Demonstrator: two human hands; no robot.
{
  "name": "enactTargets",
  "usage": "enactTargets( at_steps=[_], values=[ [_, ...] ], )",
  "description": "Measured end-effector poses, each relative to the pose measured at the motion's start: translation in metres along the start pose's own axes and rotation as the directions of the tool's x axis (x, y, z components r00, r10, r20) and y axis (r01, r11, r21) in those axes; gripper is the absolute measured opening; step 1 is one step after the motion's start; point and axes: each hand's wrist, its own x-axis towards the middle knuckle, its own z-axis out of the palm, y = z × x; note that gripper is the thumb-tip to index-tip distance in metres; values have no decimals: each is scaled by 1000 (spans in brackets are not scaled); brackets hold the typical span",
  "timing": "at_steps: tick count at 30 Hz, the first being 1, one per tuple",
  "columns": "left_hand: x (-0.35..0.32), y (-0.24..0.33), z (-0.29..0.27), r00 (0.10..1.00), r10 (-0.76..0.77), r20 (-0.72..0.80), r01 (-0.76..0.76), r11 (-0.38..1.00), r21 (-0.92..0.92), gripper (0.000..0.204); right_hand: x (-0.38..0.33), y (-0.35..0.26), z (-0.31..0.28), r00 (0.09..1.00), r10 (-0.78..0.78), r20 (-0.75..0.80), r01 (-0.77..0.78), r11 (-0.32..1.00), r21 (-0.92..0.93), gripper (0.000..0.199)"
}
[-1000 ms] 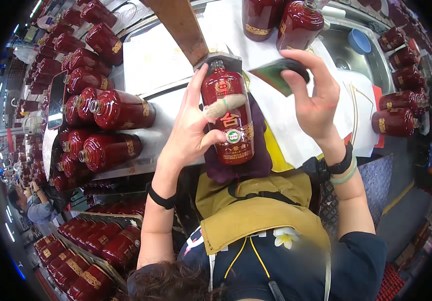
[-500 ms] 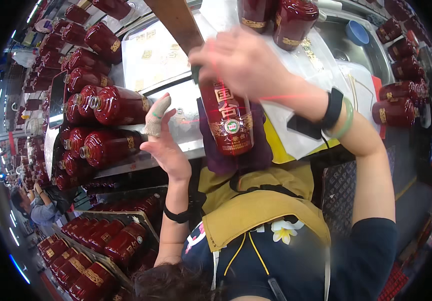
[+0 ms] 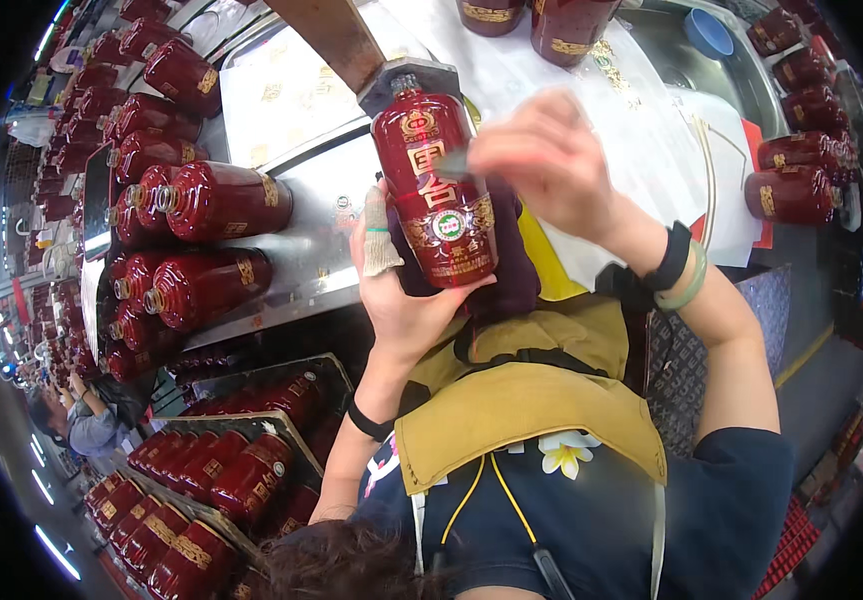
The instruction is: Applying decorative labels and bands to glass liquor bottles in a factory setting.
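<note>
A dark red glass bottle (image 3: pixel 451 255) with gold lettering and a round white-green label lies in front of me, its neck against a grey block on a wooden bar (image 3: pixel 336 40). Wrapped around its lower left side is my left hand (image 3: pixel 406 310), with cloth finger covers (image 3: pixel 379 240) on it. My right hand (image 3: pixel 546 160), blurred by motion, is over the bottle's right edge. Its fingers are pinched on a small dark flat piece (image 3: pixel 453 165) close to the gold lettering; its kind is unclear. A dark purple cloth (image 3: pixel 516 265) lies under the bottle.
Several red bottles (image 3: pixel 226 205) lie on the bench at left, more in crates (image 3: pixel 336 375) below. White sheets with gold labels (image 3: pixel 281 105) lie beyond. Two bottles (image 3: pixel 571 30) are at the far side. A sink with a blue bowl (image 3: pixel 708 35) is far right. Another person (image 3: pixel 91 425) is at left.
My left hand has gone from open beside the bottle to gripping its lower end. My right hand has moved right and down off the neck, uncovering the bottle's top.
</note>
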Motion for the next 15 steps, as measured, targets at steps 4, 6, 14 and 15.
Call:
enactTargets(
  at_steps=[4,6,14,15],
  values=[
    [4,-1,-6,1000,10,22,-10,1000,-12,117,-17,-9,-6,997,-55,57,47,990,132,29],
    [3,-4,-9,998,44,36,-45,999,17,115,-21,-15,-7,981,189,-35,-188,982,30,30],
    [2,-7,-12,988,-80,136,89,994,-63,119,-19,-51,-8,925,-370,90,349,918,188,23],
    [2,-4,-12,986,-53,156,59,998,-34,119,-20,-52,-10,973,-224,49,213,962,168,23]
  ],
)
